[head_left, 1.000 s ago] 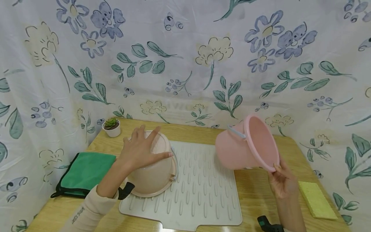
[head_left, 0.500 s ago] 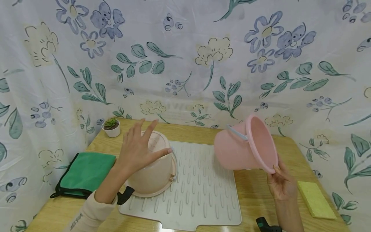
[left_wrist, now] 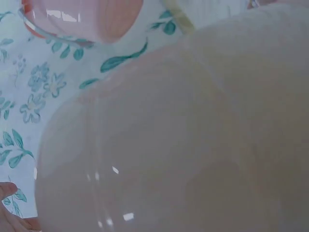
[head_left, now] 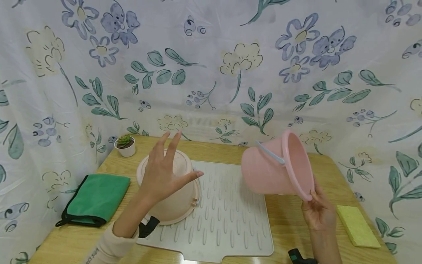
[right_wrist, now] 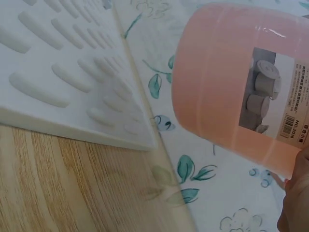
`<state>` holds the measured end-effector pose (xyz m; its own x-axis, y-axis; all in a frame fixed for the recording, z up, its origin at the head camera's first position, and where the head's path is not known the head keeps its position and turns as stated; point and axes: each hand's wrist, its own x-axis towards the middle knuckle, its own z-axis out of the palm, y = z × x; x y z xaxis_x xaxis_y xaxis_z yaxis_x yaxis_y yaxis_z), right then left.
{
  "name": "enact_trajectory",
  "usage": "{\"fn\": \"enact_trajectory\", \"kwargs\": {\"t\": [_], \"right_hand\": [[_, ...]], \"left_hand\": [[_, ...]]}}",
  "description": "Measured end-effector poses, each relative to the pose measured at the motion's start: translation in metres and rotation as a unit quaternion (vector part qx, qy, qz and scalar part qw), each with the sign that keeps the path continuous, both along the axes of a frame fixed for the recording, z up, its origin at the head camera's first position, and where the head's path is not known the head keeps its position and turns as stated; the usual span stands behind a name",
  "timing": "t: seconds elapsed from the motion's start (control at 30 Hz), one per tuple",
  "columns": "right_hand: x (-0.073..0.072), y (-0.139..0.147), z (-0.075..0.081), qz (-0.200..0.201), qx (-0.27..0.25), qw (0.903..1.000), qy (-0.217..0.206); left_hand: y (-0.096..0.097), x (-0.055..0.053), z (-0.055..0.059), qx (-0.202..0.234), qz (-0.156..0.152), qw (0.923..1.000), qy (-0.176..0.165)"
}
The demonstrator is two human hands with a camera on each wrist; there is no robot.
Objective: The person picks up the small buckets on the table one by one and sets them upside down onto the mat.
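Observation:
A beige bucket (head_left: pixel 179 205) stands upside down on the ribbed drying mat (head_left: pixel 230 220). Over its base my left hand (head_left: pixel 163 179) is spread, thumb and fingers apart, holding nothing. The same bucket's curved side (left_wrist: pixel 145 130) fills most of the left wrist view. On the right, a pink bucket (head_left: pixel 267 170) is held tilted in the air, mouth toward the right, its pale blue handle (head_left: pixel 270 152) lying across the side. My right hand (head_left: pixel 319 211) pinches its lower rim. A printed label (right_wrist: pixel 270 96) shows on the pink bucket in the right wrist view.
A folded green cloth (head_left: pixel 95 198) with black edging lies at the left of the wooden table (head_left: pixel 211 148). Behind it stands a small potted succulent (head_left: pixel 126 146). A yellow sponge cloth (head_left: pixel 357 225) lies at the right edge. Floral curtain (head_left: pixel 204 73) surrounds the table.
My left hand has lifted off the beige bucket's base and shifted slightly right. The pink bucket and my right hand have drifted a little left, and the pink bucket's handle has swung slightly downward.

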<state>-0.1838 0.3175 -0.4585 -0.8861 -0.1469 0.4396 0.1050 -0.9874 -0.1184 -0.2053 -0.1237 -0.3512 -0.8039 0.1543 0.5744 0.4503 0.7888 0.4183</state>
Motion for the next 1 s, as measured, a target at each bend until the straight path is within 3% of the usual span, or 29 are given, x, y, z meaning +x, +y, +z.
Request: {"fn": "enact_trajectory", "kwargs": {"t": [0.33, 0.57, 0.9, 1.0], "right_hand": [[0.001, -0.004, -0.004, 0.003, -0.012, 0.9998, 0.018], [0.003, -0.009, -0.004, 0.011, -0.011, 0.9996, 0.023], [0.004, -0.015, -0.007, 0.028, -0.010, 0.9982, 0.053], [0.005, -0.017, -0.009, 0.034, -0.012, 0.9977, 0.058]], "left_hand": [[0.013, 0.005, 0.001, 0.011, -0.026, 0.9996, -0.002], [0.026, 0.009, 0.002, 0.041, -0.051, 0.9975, -0.026], [0.039, 0.013, -0.002, 0.114, -0.126, 0.9840, -0.055], [0.042, 0.014, -0.003, 0.122, -0.134, 0.9817, -0.058]]}}
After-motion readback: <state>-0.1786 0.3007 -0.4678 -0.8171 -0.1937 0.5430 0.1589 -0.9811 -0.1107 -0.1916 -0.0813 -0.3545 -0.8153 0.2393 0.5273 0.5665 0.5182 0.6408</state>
